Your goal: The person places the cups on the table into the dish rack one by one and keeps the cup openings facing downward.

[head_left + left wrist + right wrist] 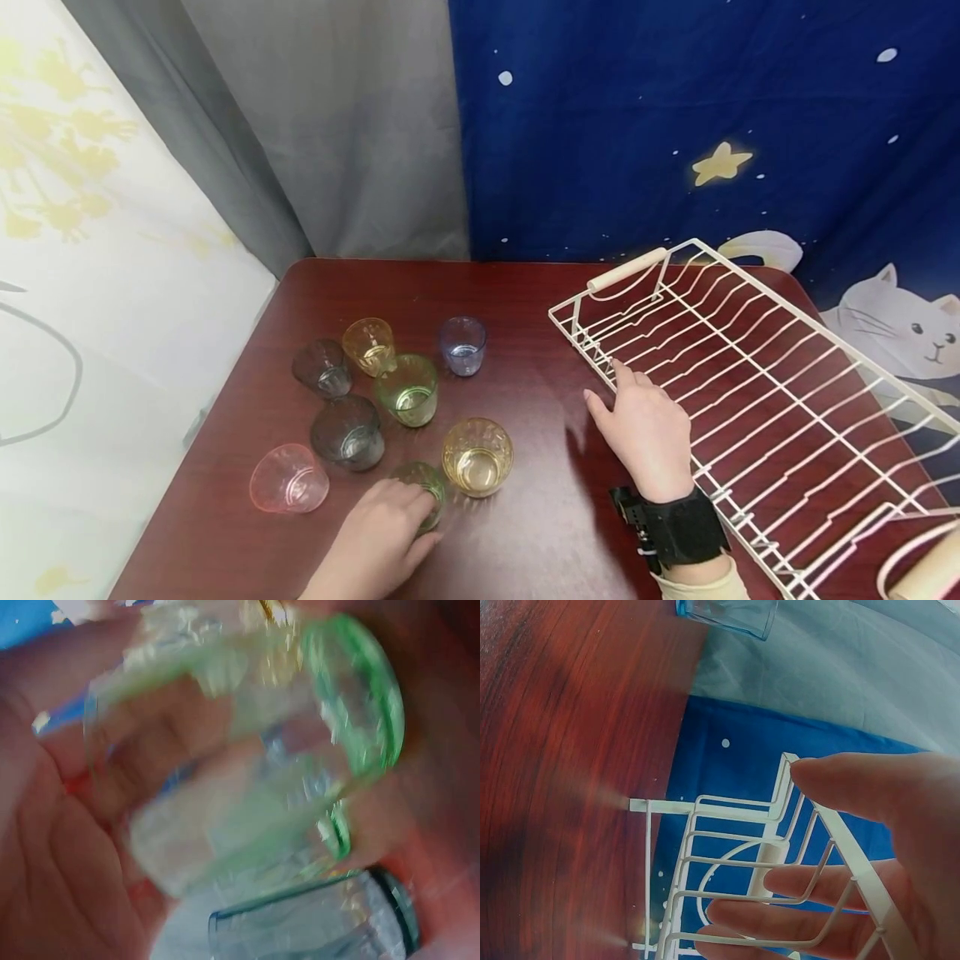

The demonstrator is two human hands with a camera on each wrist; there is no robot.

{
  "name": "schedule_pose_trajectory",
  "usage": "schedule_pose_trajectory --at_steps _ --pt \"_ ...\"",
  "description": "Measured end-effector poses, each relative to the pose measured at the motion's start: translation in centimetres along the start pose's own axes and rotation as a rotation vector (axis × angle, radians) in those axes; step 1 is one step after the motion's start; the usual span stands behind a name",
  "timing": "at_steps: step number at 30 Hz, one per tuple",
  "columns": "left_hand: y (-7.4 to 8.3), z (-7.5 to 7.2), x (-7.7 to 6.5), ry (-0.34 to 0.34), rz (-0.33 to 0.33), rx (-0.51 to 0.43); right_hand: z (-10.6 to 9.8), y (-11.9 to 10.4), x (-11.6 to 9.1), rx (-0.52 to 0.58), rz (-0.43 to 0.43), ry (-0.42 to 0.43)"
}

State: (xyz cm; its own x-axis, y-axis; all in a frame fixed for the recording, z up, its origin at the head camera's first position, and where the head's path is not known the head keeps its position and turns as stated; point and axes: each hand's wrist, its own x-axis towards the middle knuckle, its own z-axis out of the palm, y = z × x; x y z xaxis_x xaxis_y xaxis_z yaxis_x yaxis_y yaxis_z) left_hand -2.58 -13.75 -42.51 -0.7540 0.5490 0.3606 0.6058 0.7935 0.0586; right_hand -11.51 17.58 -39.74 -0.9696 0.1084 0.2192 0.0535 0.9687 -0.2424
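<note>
My left hand (390, 525) grips a small green glass (425, 487) by its side at the near middle of the table. In the left wrist view that blurred green glass (360, 697) lies along the palm and fingers, with a smoky glass (315, 922) beside it. A yellow glass (477, 457) stands just right of the held one. At the white wire dish rack (783, 385), my right hand (651, 425) straddles the left side. Its fingers (802, 919) reach in behind the wires, nearly straight, while the thumb stays outside, spread away from them.
Left of centre stand a larger green glass (408, 396), an amber glass (369, 343), two dark glasses (347, 433) (324, 367) and a pink glass (288, 479). A blue glass (463, 346) is further back. Curtains (360, 125) hang behind the red-brown table (525, 542).
</note>
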Motion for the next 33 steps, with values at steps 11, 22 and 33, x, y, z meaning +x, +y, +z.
schedule_pose_trajectory --at_steps 11,22,33 --pt "0.9 0.3 -0.3 0.054 -0.154 0.112 0.4 0.1 0.0 -0.008 0.005 0.012" --pt "-0.8 -1.8 0.5 0.156 -0.243 0.049 0.1 0.0 0.0 -0.031 0.002 0.016" --pt "-1.0 -3.9 2.9 0.343 -0.344 -0.036 0.1 0.0 -0.1 0.001 -0.002 0.041"
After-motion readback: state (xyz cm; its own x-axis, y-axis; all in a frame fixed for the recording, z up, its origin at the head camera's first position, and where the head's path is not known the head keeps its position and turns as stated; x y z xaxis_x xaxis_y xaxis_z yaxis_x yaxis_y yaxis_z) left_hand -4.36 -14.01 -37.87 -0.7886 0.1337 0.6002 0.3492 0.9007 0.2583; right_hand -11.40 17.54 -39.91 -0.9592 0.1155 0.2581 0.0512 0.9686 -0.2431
